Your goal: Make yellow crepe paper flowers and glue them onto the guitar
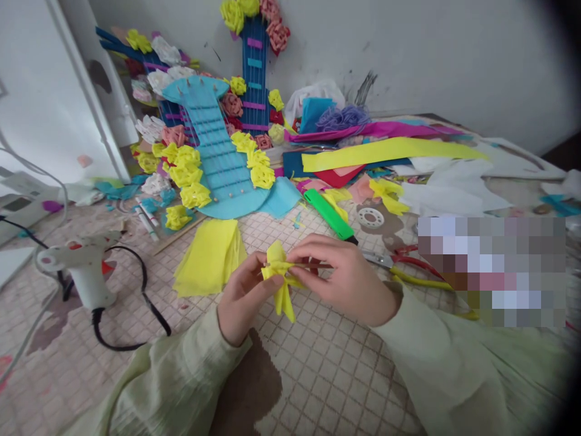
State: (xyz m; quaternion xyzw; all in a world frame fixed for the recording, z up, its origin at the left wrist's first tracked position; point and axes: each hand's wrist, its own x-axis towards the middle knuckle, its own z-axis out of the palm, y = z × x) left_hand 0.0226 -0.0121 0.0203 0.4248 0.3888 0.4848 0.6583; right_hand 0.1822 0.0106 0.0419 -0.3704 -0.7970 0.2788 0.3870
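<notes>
My left hand (242, 293) and my right hand (345, 275) are both closed on a folded piece of yellow felt (280, 280) held just above the tabletop. The felt is pinched at its middle and its ends fan out above and below my fingers. A thin brown stick (313, 265) lies along my right fingers and touches the felt. A stack of yellow felt sheets (209, 257) rests on the table just left of my hands.
A white glue gun (84, 266) with a black cord stands at the left. A green cutter (329, 215), red-handled scissors (408, 261) and a tape roll (370, 217) lie behind my hands. Blue stands (218, 157) covered in felt flowers and piles of coloured felt strips (385, 151) fill the back.
</notes>
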